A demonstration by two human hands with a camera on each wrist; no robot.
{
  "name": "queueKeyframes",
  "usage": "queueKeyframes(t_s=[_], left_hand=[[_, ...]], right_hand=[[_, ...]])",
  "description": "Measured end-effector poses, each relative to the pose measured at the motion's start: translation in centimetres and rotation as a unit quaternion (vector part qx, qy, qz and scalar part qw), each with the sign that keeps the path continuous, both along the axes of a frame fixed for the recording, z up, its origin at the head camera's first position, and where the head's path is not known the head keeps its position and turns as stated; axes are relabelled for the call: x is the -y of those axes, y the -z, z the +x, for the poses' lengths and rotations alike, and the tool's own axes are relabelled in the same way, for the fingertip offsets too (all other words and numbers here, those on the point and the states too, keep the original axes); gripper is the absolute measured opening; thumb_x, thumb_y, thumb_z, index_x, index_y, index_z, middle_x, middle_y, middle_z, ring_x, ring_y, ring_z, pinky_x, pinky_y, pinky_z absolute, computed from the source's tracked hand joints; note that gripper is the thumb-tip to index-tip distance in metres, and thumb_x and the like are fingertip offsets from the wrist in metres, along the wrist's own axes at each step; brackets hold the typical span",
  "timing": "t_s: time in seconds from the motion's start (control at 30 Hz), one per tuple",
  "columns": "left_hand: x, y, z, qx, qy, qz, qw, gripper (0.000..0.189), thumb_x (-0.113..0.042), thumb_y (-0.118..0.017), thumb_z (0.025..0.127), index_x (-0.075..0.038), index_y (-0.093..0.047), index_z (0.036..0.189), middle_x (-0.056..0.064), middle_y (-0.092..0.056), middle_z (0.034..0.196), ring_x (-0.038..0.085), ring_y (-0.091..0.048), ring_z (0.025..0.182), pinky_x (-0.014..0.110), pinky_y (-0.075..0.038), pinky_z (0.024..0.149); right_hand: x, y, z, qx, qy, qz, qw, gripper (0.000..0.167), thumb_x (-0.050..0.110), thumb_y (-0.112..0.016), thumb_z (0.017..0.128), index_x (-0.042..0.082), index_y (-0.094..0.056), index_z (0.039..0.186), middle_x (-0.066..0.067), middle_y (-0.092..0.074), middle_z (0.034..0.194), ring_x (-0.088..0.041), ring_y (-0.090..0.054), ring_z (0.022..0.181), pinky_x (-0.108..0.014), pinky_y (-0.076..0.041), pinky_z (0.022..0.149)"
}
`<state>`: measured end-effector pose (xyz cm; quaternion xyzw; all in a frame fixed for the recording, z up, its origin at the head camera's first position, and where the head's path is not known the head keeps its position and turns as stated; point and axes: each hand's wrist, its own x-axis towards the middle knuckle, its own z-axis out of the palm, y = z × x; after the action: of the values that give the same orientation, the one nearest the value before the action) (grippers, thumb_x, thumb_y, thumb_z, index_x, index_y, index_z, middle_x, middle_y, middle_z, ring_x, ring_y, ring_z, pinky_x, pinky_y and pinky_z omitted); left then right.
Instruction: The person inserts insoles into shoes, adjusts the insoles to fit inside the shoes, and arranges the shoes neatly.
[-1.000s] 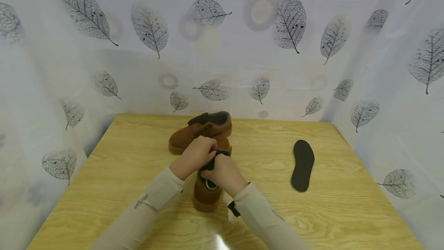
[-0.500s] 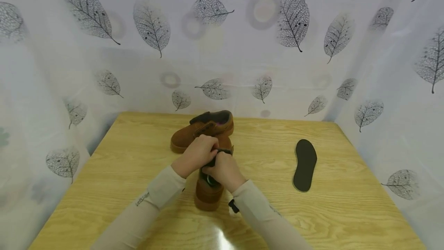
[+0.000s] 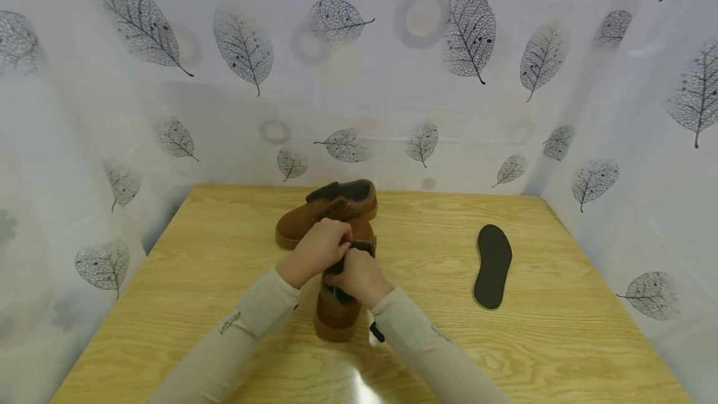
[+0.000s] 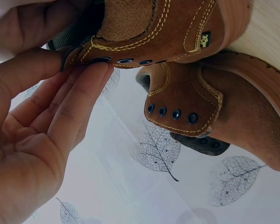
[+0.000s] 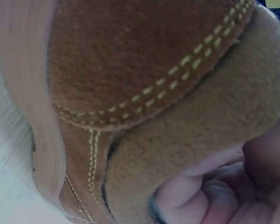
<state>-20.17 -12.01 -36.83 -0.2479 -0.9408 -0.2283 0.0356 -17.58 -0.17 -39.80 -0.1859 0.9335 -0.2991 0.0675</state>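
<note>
A brown suede shoe [image 3: 336,318] stands on the table, heel toward me. My left hand [image 3: 320,248] pinches the edge of its lace flap between thumb and fingers; yellow stitching and dark eyelets show beside the fingertips [image 4: 95,74]. Over the shoe's opening is my right hand [image 3: 361,276], its fingers curled down inside the collar [image 5: 182,168]. What those fingers press or hold inside is hidden. Some dark material [image 3: 336,265] shows between the hands. A matching brown shoe [image 3: 294,226] lies just behind, toe to the left.
A black insole [image 3: 492,267] lies flat on the right side of the wooden table [image 3: 224,217]. A pale curtain [image 3: 359,98] with leaf prints surrounds the back and sides. Below the right wrist a small black object [image 3: 378,331] shows.
The right hand has shifted slightly at the shoe's opening. A pale-rimmed curve seen below its thumb has gone out of sight. The left hand and both shoes have hardly moved.
</note>
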Motion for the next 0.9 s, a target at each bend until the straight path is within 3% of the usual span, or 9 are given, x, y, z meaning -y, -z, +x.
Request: queueKeyframes(t_s=[0.37, 0.47, 0.6, 0.8, 0.9], left_hand=[[0.0, -0.2, 0.1, 0.002, 0.005, 0.004, 1.0000, 0.011, -0.001, -0.069, 0.086, -0.005, -0.064, 0.077, 0.006, -0.065, 0.077, 0.020, -0.062, 0.068, 0.032, -0.052, 0.062], [0.1, -0.2, 0.0, -0.002, 0.004, 0.002, 1.0000, 0.012, -0.002, -0.069, 0.086, -0.006, -0.064, 0.076, 0.005, -0.065, 0.076, 0.018, -0.062, 0.067, 0.031, -0.051, 0.061], [0.1, -0.1, -0.1, -0.006, 0.004, 0.001, 1.0000, 0.013, -0.003, -0.070, 0.085, -0.007, -0.064, 0.075, 0.004, -0.065, 0.075, 0.017, -0.061, 0.066, 0.030, -0.050, 0.060], [0.1, -0.2, -0.1, -0.003, 0.010, 0.001, 0.9999, 0.011, -0.003, -0.069, 0.086, -0.006, -0.064, 0.077, 0.005, -0.065, 0.076, 0.018, -0.062, 0.068, 0.031, -0.051, 0.061], [0.1, -0.3, -0.1, 0.001, 0.010, -0.002, 0.9999, 0.009, -0.003, -0.069, 0.086, -0.006, -0.065, 0.078, 0.005, -0.066, 0.078, 0.019, -0.063, 0.070, 0.031, -0.051, 0.063]], right_hand=[[-0.4, -0.6, -0.6, 0.035, -0.042, 0.036, 0.9979, 0.039, 0.024, -0.077, 0.081, -0.008, -0.066, 0.100, -0.014, -0.069, 0.080, -0.026, -0.068, 0.075, -0.038, -0.055, 0.072], [-0.5, -0.9, -0.6, 0.057, -0.052, 0.033, 0.9964, 0.033, 0.022, -0.074, 0.083, -0.007, -0.066, 0.095, -0.011, -0.067, 0.069, -0.021, -0.064, 0.059, -0.033, -0.053, 0.057], [-0.7, -1.2, -0.8, 0.106, -0.059, 0.040, 0.9918, 0.026, 0.021, -0.070, 0.087, -0.004, -0.065, 0.084, -0.007, -0.059, 0.056, -0.015, -0.051, 0.041, -0.025, -0.042, 0.040], [-0.6, -1.8, -1.2, 0.157, -0.059, 0.072, 0.9831, 0.029, 0.018, -0.060, 0.093, 0.001, -0.060, 0.070, -0.006, -0.054, 0.056, -0.014, -0.050, 0.041, -0.026, -0.044, 0.041], [-0.5, -1.8, -1.1, 0.148, -0.071, 0.090, 0.9823, 0.033, 0.012, -0.063, 0.090, 0.007, -0.052, 0.059, -0.003, -0.049, 0.052, -0.013, -0.048, 0.042, -0.024, -0.041, 0.041]])
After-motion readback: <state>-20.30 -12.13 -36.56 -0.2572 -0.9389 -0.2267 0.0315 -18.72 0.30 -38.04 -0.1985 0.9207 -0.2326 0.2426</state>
